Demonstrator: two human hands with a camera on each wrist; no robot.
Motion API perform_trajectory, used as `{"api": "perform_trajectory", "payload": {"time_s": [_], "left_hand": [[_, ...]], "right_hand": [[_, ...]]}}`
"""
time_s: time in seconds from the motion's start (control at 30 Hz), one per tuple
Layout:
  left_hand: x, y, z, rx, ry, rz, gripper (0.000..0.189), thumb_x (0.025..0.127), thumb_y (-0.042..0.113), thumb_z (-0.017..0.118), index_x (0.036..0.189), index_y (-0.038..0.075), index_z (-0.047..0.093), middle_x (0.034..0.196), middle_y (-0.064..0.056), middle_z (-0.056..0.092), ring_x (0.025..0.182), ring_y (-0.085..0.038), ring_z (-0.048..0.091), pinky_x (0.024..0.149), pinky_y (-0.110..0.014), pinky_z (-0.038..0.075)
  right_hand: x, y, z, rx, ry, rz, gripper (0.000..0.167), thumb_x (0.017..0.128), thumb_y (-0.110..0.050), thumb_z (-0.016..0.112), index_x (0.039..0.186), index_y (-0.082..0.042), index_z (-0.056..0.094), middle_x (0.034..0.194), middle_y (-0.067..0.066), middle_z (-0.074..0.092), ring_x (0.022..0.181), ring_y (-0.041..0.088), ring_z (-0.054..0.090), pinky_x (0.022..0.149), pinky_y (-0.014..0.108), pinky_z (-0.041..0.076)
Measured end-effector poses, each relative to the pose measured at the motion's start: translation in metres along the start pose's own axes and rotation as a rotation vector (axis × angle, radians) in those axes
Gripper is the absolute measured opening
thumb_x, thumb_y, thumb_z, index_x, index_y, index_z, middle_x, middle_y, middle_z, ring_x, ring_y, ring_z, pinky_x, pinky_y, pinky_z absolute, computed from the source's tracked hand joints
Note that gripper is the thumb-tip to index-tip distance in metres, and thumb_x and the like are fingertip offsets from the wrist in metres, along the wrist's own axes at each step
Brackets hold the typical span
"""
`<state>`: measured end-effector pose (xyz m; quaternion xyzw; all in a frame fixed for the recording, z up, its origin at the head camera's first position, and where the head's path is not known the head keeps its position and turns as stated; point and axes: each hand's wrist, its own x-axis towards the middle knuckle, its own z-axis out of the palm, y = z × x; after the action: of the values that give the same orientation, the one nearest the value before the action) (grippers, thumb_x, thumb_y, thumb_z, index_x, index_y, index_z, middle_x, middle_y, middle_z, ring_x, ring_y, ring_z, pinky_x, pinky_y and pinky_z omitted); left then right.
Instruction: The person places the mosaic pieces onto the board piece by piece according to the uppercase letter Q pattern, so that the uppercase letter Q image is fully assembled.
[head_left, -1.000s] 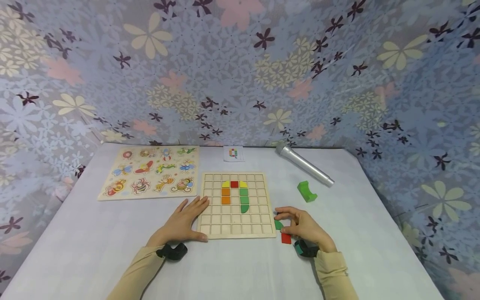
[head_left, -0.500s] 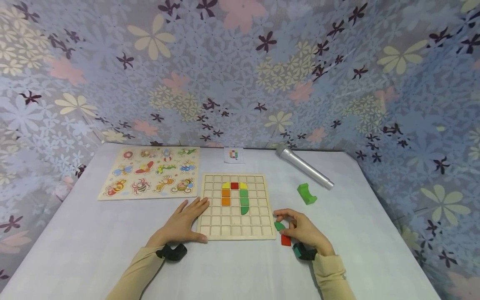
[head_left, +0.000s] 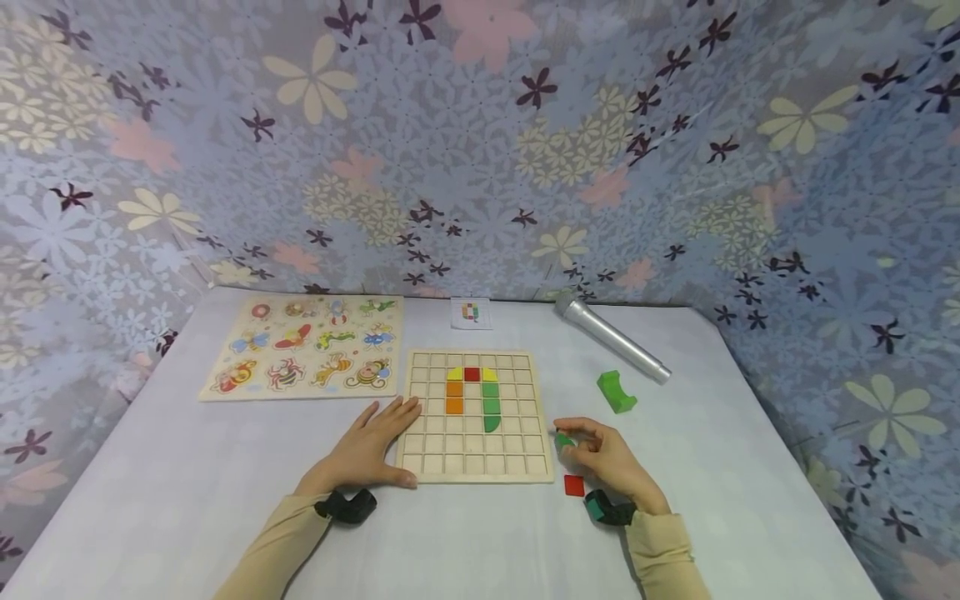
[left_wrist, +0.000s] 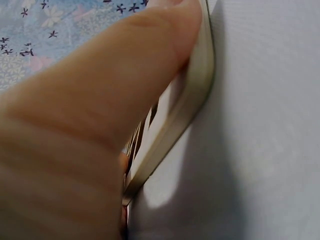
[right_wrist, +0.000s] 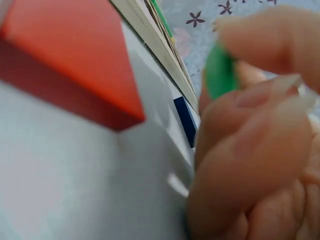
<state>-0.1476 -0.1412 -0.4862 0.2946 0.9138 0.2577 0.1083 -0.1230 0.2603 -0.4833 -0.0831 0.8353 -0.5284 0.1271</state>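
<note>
My left hand (head_left: 363, 450) lies with fingers spread on the left edge of a wooden grid board (head_left: 453, 463); its thumb shows along the board's rim (left_wrist: 165, 127) in the left wrist view. Set in the grid are yellow corner tiles, a red tile (head_left: 472, 375), orange tiles (head_left: 454, 398) and green tiles (head_left: 491, 398). Just right of the board, my right hand (head_left: 611, 460) pinches a small green tile (right_wrist: 220, 72) with a curved edge, between thumb and fingers. A red square tile (head_left: 573, 485) lies below that hand, and a dark blue piece (right_wrist: 186, 121) lies beside the board.
A wooden insect picture puzzle (head_left: 300, 346) lies at the back left. Behind the board is a small pattern card (head_left: 471, 314). A silver microphone (head_left: 618, 340) and a green curved block (head_left: 617, 392) lie to the right.
My right hand has taken hold of the green tile and drawn it away from the red tile, which now shows whole. The left hand stays on the board; the head view shifts slightly.
</note>
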Motion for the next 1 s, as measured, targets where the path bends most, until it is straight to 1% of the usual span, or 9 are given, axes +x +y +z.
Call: {"api": "perform_trajectory", "payload": {"time_s": [0.07,0.13,0.23,0.4,0.53,0.63,0.73,0.83,1.0], "left_hand": [[0.0,0.001,0.001,0.004,-0.007,-0.005,0.109,0.069,0.057,0.078,0.153,0.008,0.029,0.162,-0.008,0.023,0.151,-0.032,0.016,0.122,-0.055,0.005],[0.0,0.001,0.002,0.01,-0.013,-0.007,0.109,0.069,0.057,0.078,0.153,0.009,0.028,0.162,-0.008,0.022,0.151,-0.032,0.016,0.122,-0.055,0.005],[-0.001,0.002,0.002,0.016,-0.016,0.0,0.109,0.069,0.058,0.077,0.153,0.008,0.028,0.162,-0.008,0.023,0.15,-0.033,0.017,0.122,-0.056,0.005],[0.0,0.002,0.001,0.02,-0.009,0.012,0.108,0.07,0.057,0.077,0.152,0.007,0.029,0.161,-0.01,0.024,0.15,-0.035,0.018,0.121,-0.058,0.007],[0.002,0.0,0.0,0.014,0.001,-0.001,0.107,0.07,0.056,0.078,0.152,0.007,0.029,0.161,-0.01,0.024,0.15,-0.034,0.018,0.122,-0.057,0.006],[0.003,0.001,0.0,0.013,-0.004,-0.005,0.108,0.07,0.056,0.078,0.153,0.008,0.028,0.162,-0.009,0.023,0.151,-0.033,0.017,0.122,-0.056,0.005],[0.004,0.001,0.002,0.012,-0.015,0.002,0.108,0.071,0.057,0.077,0.153,0.008,0.027,0.162,-0.009,0.022,0.151,-0.033,0.016,0.122,-0.057,0.005],[0.005,0.002,0.003,0.02,-0.015,0.011,0.108,0.071,0.057,0.077,0.153,0.008,0.027,0.162,-0.009,0.022,0.151,-0.033,0.016,0.122,-0.057,0.006],[0.004,-0.001,-0.001,0.055,-0.007,0.01,0.108,0.071,0.056,0.078,0.153,0.007,0.028,0.162,-0.01,0.023,0.15,-0.034,0.017,0.122,-0.058,0.007]], "right_hand": [[-0.003,0.001,0.0,0.011,0.028,0.01,0.034,0.093,-0.006,0.06,0.126,-0.001,0.06,0.098,0.021,0.065,0.047,0.004,0.041,0.044,0.021,0.039],[-0.005,0.001,0.0,0.023,0.062,0.027,0.029,0.095,-0.007,0.057,0.122,0.001,0.062,0.095,0.012,0.064,0.05,0.005,0.044,0.047,0.022,0.042],[-0.007,0.001,0.001,0.052,0.122,0.072,0.024,0.097,-0.007,0.053,0.116,0.004,0.064,0.078,0.002,0.056,0.053,0.006,0.048,0.052,0.021,0.045],[0.0,0.004,-0.001,0.153,0.168,0.1,0.027,0.1,-0.008,0.05,0.117,0.01,0.06,0.072,0.003,0.057,0.058,0.007,0.059,0.061,0.021,0.055],[0.008,0.007,-0.004,0.239,0.144,0.092,0.034,0.101,-0.011,0.049,0.125,0.012,0.054,0.087,0.001,0.065,0.069,0.006,0.064,0.069,0.022,0.059],[0.009,0.008,-0.006,0.288,0.128,0.089,0.037,0.101,-0.01,0.05,0.129,0.014,0.05,0.092,-0.003,0.068,0.074,0.005,0.067,0.071,0.022,0.06],[0.008,0.008,-0.01,0.295,0.111,0.1,0.039,0.1,-0.009,0.05,0.131,0.014,0.047,0.088,-0.007,0.068,0.073,0.004,0.066,0.07,0.021,0.06],[0.009,0.006,-0.014,0.261,0.093,0.122,0.04,0.1,-0.012,0.052,0.13,0.014,0.048,0.083,-0.011,0.067,0.068,0.002,0.062,0.066,0.018,0.058],[0.02,-0.001,-0.017,0.197,0.008,0.167,0.041,0.099,-0.019,0.056,0.125,0.012,0.051,0.077,-0.01,0.06,0.061,0.001,0.051,0.057,0.015,0.048]]}}
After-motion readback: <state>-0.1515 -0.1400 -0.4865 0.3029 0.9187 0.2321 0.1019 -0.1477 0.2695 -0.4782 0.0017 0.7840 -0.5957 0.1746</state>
